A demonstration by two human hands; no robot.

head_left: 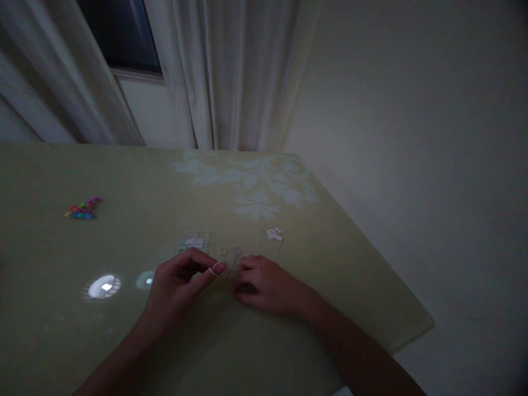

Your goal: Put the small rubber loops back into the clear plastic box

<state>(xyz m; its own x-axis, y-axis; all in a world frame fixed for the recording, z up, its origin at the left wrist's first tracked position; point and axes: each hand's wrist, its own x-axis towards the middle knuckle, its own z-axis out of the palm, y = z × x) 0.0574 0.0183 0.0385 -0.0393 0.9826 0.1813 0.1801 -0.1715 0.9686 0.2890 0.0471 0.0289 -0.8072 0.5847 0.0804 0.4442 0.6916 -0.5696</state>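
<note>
Between the thumb and forefinger of my left hand point(183, 280) is a small white ring point(215, 269). My right hand point(266, 283) rests low over the table just to the right, its fingers curled together; what they hold, if anything, is too small to make out. Beyond the hands lie a pale yellowish ring point(223, 251) and a greyish ring point(237, 251). A clear plastic box point(200, 235) with small pieces in it stands behind my left hand, partly hidden by it.
Small white pieces point(274, 235) lie beyond my right hand. A pile of colourful small pieces point(83, 210) sits at the left on the table point(140, 220). Lamp reflections show on the glossy top. Curtains point(247, 77) and a wall stand behind the table.
</note>
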